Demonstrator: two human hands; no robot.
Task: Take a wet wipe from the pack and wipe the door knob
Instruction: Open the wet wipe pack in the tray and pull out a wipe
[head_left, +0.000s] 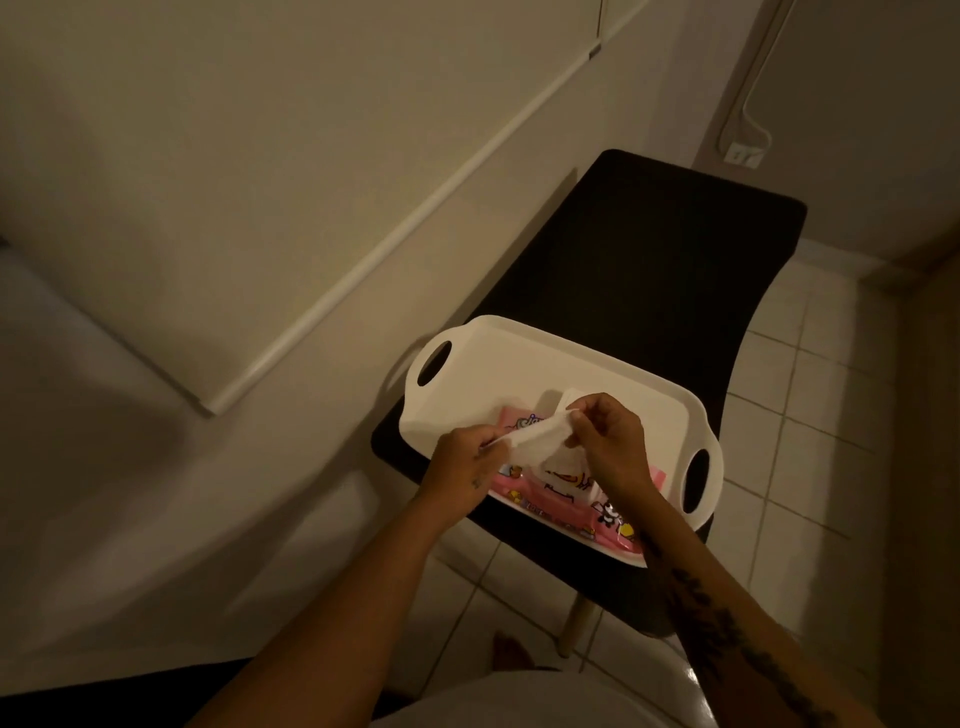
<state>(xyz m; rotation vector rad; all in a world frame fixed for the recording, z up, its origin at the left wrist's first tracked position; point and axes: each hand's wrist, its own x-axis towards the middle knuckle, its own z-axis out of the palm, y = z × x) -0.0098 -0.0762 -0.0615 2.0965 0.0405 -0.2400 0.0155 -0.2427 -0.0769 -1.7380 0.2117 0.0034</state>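
A pink wet wipe pack with cartoon prints lies in a white tray with two handle holes. Above the pack, a white wet wipe is stretched between both hands. My left hand pinches its left end and my right hand pinches its right end with thumb and fingers. Both hands hover over the pack and partly hide it. No door knob is in view.
The tray rests on a black chair seat with a pale leg, standing on a tiled floor. A white wall with a rail is at the left. A wall socket with a cable is at the top right.
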